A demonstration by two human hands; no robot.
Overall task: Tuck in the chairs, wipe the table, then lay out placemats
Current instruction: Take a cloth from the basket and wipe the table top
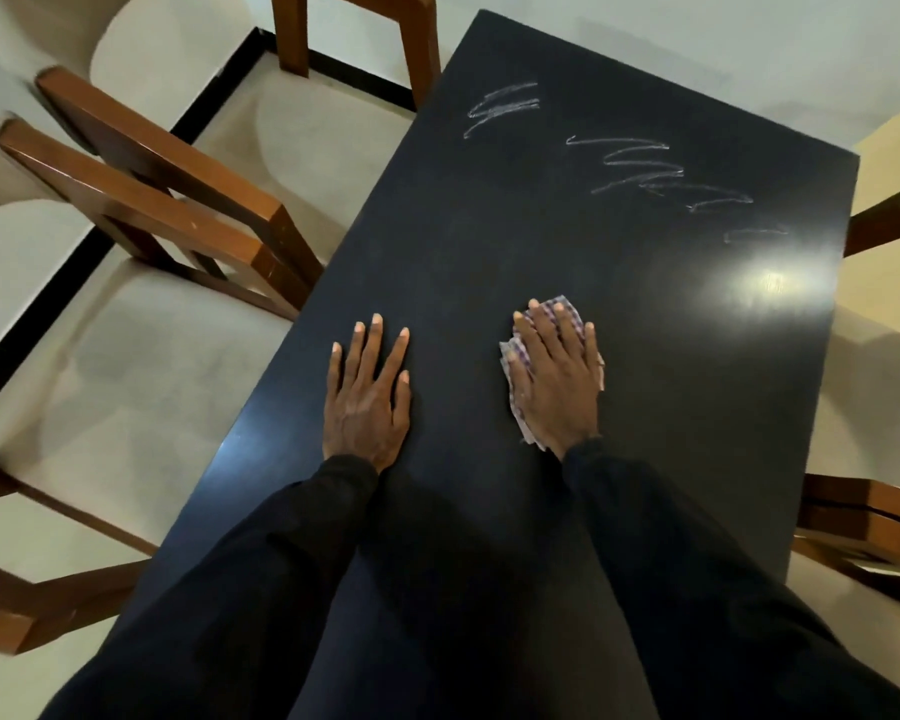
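A dark rectangular table [619, 314] runs away from me. White chalk scribbles [645, 168] mark its far half. My right hand [554, 376] lies flat with straight fingers on a small checked cloth [516, 356], pressing it onto the tabletop near the middle. My left hand [367, 392] rests flat on the bare table surface, fingers spread, a little to the left of the cloth. Wooden chairs stand around the table: one at the left side [167, 200], one at the near left [22, 605], one at the far end [354, 33].
More wooden chair parts show at the right edge, near [863, 532] and far [889, 220]. The floor is pale tile with a black strip [63, 283] on the left. A bright light glare [765, 288] sits on the right of the tabletop.
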